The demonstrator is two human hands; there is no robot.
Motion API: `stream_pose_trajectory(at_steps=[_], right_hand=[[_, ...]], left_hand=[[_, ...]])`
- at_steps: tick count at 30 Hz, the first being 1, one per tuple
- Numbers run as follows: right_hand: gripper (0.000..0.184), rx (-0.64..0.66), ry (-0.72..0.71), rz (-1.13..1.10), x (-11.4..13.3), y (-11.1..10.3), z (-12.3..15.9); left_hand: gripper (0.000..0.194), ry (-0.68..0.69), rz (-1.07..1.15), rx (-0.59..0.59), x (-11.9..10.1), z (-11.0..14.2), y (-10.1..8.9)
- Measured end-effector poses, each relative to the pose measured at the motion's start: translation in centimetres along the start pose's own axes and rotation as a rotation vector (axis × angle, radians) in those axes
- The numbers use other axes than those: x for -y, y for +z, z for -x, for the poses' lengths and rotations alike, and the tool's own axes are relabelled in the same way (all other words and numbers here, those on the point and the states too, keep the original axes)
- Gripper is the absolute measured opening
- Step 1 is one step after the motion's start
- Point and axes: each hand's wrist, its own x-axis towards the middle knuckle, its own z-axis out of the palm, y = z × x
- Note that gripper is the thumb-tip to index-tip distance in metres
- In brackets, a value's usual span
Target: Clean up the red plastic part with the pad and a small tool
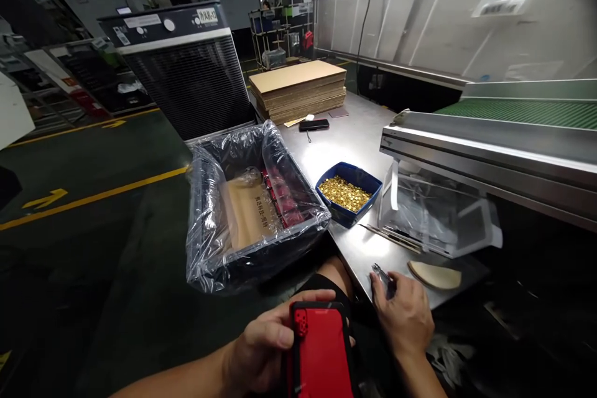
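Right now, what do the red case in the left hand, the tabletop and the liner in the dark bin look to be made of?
The red phone-shaped case with black rim: likely moulded plastic, smooth with a soft sheen. The grey tabletop: apparently brushed stainless steel, with dull streaked reflections. The bin's clear liner: thin plastic film, crinkled and glossy, see-through.

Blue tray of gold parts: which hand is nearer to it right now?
Right. The right hand rests on the table edge holding a small metal tool, just below the blue tray. The left hand is lower, off the table, holding a red case.
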Motion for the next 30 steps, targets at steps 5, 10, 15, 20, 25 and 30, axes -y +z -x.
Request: stream_pose_trajectory(at_steps=[5, 10, 15, 20, 25, 30], right_hand=[[0.056, 0.003, 0.125, -0.186, -0.1, 0.2, 0.2], [0.059, -0.042, 0.230, -0.278, 1.2, -1.2, 0.0], [0.053, 0.300, 0.610, -0.737, 6.1, -7.7, 0.6], [0.067, 0.575, 0.657, -1.265, 11.3, -12.7, 2.5], [0.048, 0.680, 0.729, -1.357, 12.2, -13.2, 3.6], [0.056, 0.717, 0.738, -1.521, 12.2, -13.5, 5.2]], left_hand=[[0.076, -0.013, 0.001, 0.002, -0.1, -0.3, -0.3], [0.079, -0.059, -0.037, 0.001, 0.5, -0.2, -0.9], [0.082, -0.079, -0.243, 0.038, 0.5, 0.0, -1.5], [0.079, -0.016, -0.632, 0.086, 0.0, 0.1, -1.0], [0.079, 0.026, -0.720, 0.133, 0.5, 0.7, -1.0], [0.069, 0.089, -1.002, 0.103, 1.0, 2.5, -0.9]])
